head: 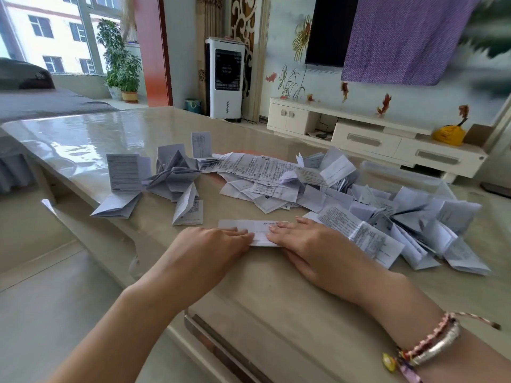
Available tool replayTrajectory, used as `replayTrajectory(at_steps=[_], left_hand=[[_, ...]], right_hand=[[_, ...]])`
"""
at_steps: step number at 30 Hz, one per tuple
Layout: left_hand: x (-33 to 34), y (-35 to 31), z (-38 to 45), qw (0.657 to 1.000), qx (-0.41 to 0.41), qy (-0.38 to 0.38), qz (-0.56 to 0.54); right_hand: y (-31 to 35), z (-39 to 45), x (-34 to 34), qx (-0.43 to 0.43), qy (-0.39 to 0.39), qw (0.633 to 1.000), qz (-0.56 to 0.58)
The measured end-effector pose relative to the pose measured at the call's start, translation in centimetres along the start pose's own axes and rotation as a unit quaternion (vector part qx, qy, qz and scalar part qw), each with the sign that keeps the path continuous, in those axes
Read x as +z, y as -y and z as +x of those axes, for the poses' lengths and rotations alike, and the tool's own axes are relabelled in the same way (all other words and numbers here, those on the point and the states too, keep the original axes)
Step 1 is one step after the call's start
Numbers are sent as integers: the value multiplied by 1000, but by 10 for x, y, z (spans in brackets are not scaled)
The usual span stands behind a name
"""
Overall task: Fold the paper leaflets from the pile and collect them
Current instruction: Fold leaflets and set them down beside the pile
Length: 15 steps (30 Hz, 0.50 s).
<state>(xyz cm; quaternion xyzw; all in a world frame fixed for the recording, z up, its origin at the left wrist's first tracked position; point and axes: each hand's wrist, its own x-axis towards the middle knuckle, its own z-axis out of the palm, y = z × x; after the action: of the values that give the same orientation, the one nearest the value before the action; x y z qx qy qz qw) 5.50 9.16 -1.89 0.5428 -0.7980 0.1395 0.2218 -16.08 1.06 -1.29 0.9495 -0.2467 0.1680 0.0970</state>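
Left hand [218,240] and right hand [297,239], fingers flat, no closed grip, press white printed paper leaflet [250,230] onto glossy beige counter [83,139], likely creasing.

A single head-worn wide-angle camera is looking forward and down from the person's own eye line, sitting close over the near edge of the table [83,139]. Both forearms are entering from the bottom of the frame, so the view is facing away from the body. The lens is bending straight lines toward the borders, and beyond the tabletop it is taking in the window [49,34] on the left and the television [329,31] upper right
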Motion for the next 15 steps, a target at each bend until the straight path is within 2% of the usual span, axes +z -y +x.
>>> replayTrajectory(at_steps=[2,6,11,13,15], left_hand=[[-1,2,-1,1000,0,-13,16],[0,7,-1,998,-50,-29,25],[11,10,1,992,-112,-15,-61],[13,7,4,994,-90,-18,-63],[12,0,8,992,-88,-56,-66]], right_hand=[[0,1,-1,10,-15,1000,11],[5,0,-7,50,-61,997,-15],[8,0,-9,41,-103,981,160],[6,0,-11,23,-114,983,139],[7,2,-13,-2,-116,992,52]])
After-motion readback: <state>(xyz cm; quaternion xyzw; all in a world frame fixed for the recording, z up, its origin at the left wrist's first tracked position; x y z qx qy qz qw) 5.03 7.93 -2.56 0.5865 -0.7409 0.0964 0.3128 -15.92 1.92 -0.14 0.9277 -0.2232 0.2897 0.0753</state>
